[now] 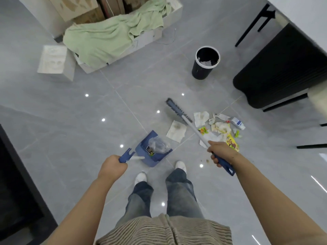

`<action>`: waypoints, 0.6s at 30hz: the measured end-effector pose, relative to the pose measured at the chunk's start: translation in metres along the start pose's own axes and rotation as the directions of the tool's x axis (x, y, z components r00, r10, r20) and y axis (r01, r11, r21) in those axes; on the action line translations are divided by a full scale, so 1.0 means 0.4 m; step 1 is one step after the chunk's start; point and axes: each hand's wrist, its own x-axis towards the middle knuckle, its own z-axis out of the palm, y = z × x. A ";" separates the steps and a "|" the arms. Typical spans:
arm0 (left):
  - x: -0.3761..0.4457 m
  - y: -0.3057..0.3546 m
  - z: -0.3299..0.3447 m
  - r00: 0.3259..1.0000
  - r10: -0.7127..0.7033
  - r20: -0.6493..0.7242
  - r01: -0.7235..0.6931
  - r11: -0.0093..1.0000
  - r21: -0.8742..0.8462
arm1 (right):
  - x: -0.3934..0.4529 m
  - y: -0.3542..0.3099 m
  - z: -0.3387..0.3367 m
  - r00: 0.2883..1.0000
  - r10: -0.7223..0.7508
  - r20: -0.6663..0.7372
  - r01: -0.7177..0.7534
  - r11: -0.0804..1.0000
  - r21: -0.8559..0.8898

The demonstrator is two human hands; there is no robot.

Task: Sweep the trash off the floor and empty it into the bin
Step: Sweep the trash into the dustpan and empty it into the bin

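Note:
My left hand [113, 165] grips the blue handle of a blue dustpan [152, 152], which stands on the grey floor just ahead of my feet with a clear plastic wrapper and a small packet in it. My right hand [221, 152] grips the blue handle of a broom [178, 110]; its white shaft slants up-left to the brush head on the floor. A pile of trash [219, 128], made of crumpled tissues, colourful wrappers and a small white bottle, lies right of the brush. One tissue [177, 132] lies between pile and dustpan. The black bin [206, 63] stands beyond, with paper inside.
White boxes draped with a green towel [113, 36] stand at the back left. A pale block [53, 59] stands beside them. A black chair [283, 68] and table legs are at the right. Dark furniture [17, 191] runs along the left edge. Small crumbs [206, 160] lie near my right foot.

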 end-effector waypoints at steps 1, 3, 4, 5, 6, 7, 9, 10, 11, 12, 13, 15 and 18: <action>-0.005 -0.008 0.000 1.000 -0.005 0.000 0.005 1.000 0.008 | 0.021 0.002 0.001 1.000 0.006 -0.025 -0.006 1.000 -0.011; -0.011 -0.022 0.008 1.000 -0.005 -0.006 0.005 1.000 0.010 | 0.060 0.010 0.016 0.999 0.019 -0.031 -0.021 0.998 -0.052; -0.012 -0.030 0.015 1.000 -0.004 -0.010 0.004 1.000 0.021 | 0.080 0.024 0.038 0.999 0.035 -0.026 -0.037 0.998 -0.058; -0.015 -0.029 0.019 1.000 -0.005 -0.020 0.006 1.000 0.022 | 0.091 0.033 0.059 0.999 0.043 -0.019 -0.044 0.996 -0.082; -0.017 -0.028 0.023 1.000 -0.003 -0.027 0.003 1.000 0.015 | 0.100 0.047 0.086 0.999 0.036 -0.002 -0.036 0.992 -0.120; -0.016 -0.025 0.028 1.000 0.002 -0.030 -0.001 1.000 0.015 | 0.103 0.064 0.119 1.000 0.015 0.023 -0.011 0.985 -0.171; -0.015 -0.016 0.034 0.999 0.003 -0.032 -0.002 1.000 0.031 | 0.086 0.099 0.195 0.998 -0.027 0.057 0.041 0.965 -0.261; -0.013 -0.012 0.035 0.999 0.000 -0.036 0.001 0.999 0.034 | 0.069 0.115 0.232 0.997 -0.032 0.068 0.050 0.961 -0.273; -0.014 -0.008 0.035 0.999 -0.001 -0.038 0.002 0.999 0.034 | 0.049 0.130 0.266 0.997 -0.018 0.081 0.040 0.959 -0.280; -0.014 -0.002 0.036 0.999 0.000 -0.038 0.002 0.999 0.033 | 0.032 0.145 0.296 0.995 0.000 0.101 0.028 0.961 -0.276; -0.013 0.002 0.037 0.999 0.001 -0.040 0.000 0.999 0.036 | 0.015 0.156 0.319 0.993 0.028 0.116 0.005 0.963 -0.270; -0.013 0.011 0.037 0.999 0.013 -0.043 -0.011 0.999 0.040 | -0.019 0.167 0.346 0.985 0.078 0.152 -0.036 0.965 -0.259; -0.005 0.013 0.034 0.999 0.025 -0.038 -0.025 1.000 0.010 | -0.066 0.148 0.314 0.980 0.109 0.167 -0.085 0.986 -0.146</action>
